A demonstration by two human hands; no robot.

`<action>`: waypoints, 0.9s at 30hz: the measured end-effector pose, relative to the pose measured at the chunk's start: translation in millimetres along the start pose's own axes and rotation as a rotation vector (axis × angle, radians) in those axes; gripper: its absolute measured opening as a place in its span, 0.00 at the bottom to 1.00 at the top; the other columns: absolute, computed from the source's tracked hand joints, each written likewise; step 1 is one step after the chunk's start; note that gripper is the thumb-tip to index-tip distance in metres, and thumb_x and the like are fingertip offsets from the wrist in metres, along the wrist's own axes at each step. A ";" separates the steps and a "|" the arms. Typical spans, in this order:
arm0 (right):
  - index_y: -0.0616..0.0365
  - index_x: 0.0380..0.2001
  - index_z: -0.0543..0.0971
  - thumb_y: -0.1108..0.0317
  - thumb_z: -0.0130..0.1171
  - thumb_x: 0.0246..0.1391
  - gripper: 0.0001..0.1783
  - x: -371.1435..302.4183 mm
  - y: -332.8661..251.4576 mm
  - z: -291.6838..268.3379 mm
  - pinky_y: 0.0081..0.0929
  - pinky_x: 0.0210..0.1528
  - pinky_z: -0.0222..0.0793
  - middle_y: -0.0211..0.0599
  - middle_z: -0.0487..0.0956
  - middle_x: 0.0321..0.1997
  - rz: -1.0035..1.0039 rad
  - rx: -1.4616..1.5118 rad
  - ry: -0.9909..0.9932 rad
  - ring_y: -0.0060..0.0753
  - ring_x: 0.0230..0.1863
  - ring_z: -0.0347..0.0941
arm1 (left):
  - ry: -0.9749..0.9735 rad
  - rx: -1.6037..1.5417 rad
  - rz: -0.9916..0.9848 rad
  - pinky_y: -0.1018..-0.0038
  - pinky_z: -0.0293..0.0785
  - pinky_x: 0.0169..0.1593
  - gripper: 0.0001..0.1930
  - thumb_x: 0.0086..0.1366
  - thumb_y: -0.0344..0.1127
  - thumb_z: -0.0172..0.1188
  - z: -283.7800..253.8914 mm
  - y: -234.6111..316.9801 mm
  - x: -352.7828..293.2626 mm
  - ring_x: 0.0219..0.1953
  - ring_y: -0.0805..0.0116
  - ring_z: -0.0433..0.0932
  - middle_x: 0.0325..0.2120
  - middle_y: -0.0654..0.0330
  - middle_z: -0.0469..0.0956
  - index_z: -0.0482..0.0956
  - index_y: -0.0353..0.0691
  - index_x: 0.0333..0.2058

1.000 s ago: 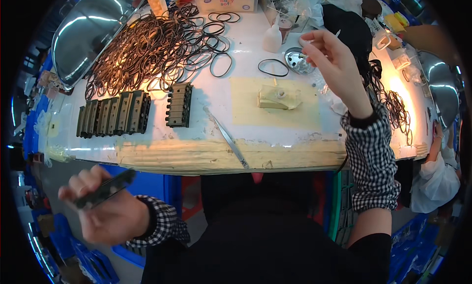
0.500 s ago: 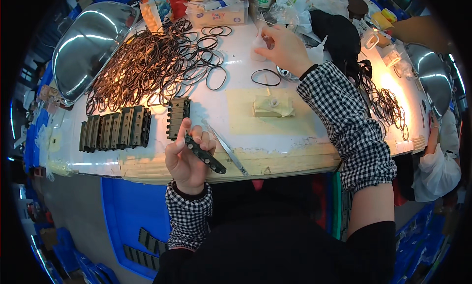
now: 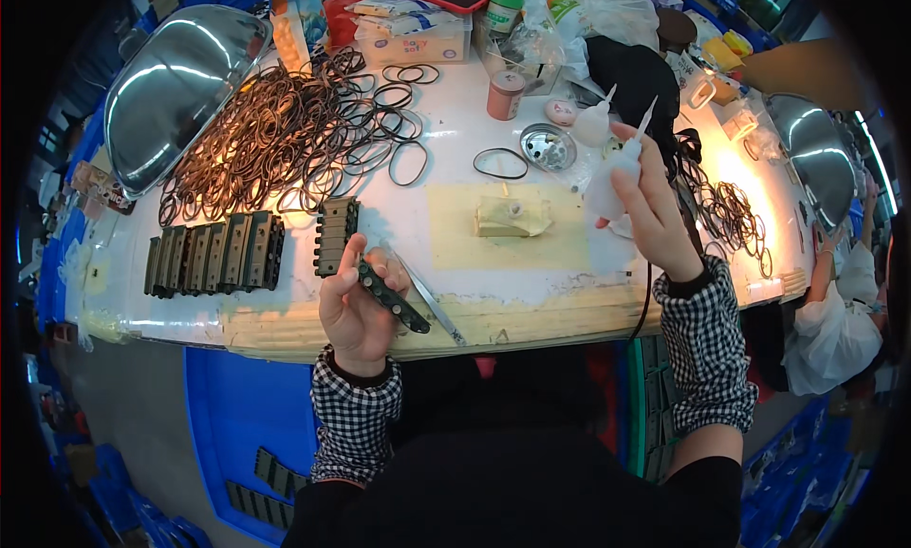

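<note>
The left hand (image 3: 356,306) is holding a dark flat strip (image 3: 391,297) with little bumps along it. Its fingers are wrapped tight around the strip, right over the near edge of the white table (image 3: 285,315). The right hand (image 3: 655,216) is lifted up higher and is squeezing its fingers shut on a small white squeeze bottle (image 3: 612,173) with a thin pointed tip. A thin metal tool (image 3: 432,301) is lying on the table just beside the strip. One dark block (image 3: 337,235) is sitting near the left hand, and a row of blocks (image 3: 216,254) is sitting further left. A big heap of brown rubber rings (image 3: 275,135) is lying behind them.
</note>
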State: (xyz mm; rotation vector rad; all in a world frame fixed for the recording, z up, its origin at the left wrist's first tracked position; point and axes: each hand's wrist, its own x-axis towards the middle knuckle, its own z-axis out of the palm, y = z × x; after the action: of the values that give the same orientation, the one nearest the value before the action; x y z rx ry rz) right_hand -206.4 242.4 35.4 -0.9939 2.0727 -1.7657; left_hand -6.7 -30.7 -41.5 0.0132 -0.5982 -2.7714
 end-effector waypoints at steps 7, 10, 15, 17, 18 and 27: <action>0.62 0.62 0.64 0.69 0.53 0.63 0.26 -44.4 1.7 -5.8 0.16 0.33 0.72 0.32 0.75 0.47 0.267 0.080 -0.122 0.18 0.43 0.72 | 0.007 0.021 0.003 0.75 0.64 0.41 0.19 0.59 0.34 0.54 1.3 -3.3 0.9 0.32 0.70 0.67 0.29 0.60 0.71 0.67 0.40 0.50; 0.63 0.53 0.71 0.70 0.56 0.61 0.18 -45.5 7.4 -2.7 0.20 0.41 0.73 0.31 0.77 0.45 0.176 0.120 -0.054 0.18 0.43 0.72 | -0.008 0.013 -0.001 0.75 0.64 0.41 0.20 0.59 0.34 0.54 0.8 -4.5 3.0 0.32 0.70 0.67 0.29 0.60 0.71 0.67 0.39 0.50; 0.62 0.45 0.74 0.71 0.58 0.58 0.12 -37.0 1.9 -4.4 0.25 0.41 0.71 0.37 0.77 0.41 0.133 -0.187 -0.057 0.25 0.39 0.74 | 0.001 0.035 0.003 0.75 0.64 0.41 0.20 0.60 0.34 0.54 0.4 -3.4 -0.1 0.32 0.69 0.68 0.30 0.59 0.71 0.67 0.39 0.51; 0.61 0.44 0.75 0.72 0.60 0.55 0.13 -31.0 -6.3 -5.9 0.28 0.40 0.71 0.40 0.76 0.39 0.008 -0.476 -0.106 0.33 0.38 0.74 | 0.012 0.052 0.011 0.75 0.64 0.41 0.20 0.60 0.34 0.54 0.8 -2.6 -0.5 0.33 0.69 0.68 0.30 0.59 0.71 0.67 0.39 0.51; 0.61 0.43 0.75 0.72 0.61 0.53 0.14 -29.2 -5.5 -6.6 0.30 0.40 0.70 0.40 0.76 0.39 -0.101 -0.572 -0.078 0.36 0.39 0.74 | 0.008 0.049 0.013 0.74 0.64 0.41 0.20 0.60 0.34 0.54 0.9 -2.9 -0.9 0.33 0.69 0.68 0.30 0.59 0.71 0.67 0.39 0.51; 0.58 0.40 0.77 0.76 0.65 0.41 0.18 -10.3 -16.2 -12.7 0.33 0.42 0.69 0.36 0.74 0.36 -0.497 -1.108 -0.019 0.39 0.42 0.72 | 0.009 0.084 0.017 0.74 0.64 0.41 0.20 0.60 0.35 0.54 1.5 -4.8 1.6 0.33 0.70 0.68 0.30 0.60 0.71 0.67 0.40 0.51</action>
State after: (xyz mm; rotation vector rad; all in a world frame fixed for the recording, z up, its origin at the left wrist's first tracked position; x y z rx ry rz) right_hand -200.7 258.2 51.2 -1.8764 2.9852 -0.5555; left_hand -9.7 -26.3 -42.0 0.0392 -0.7085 -2.7264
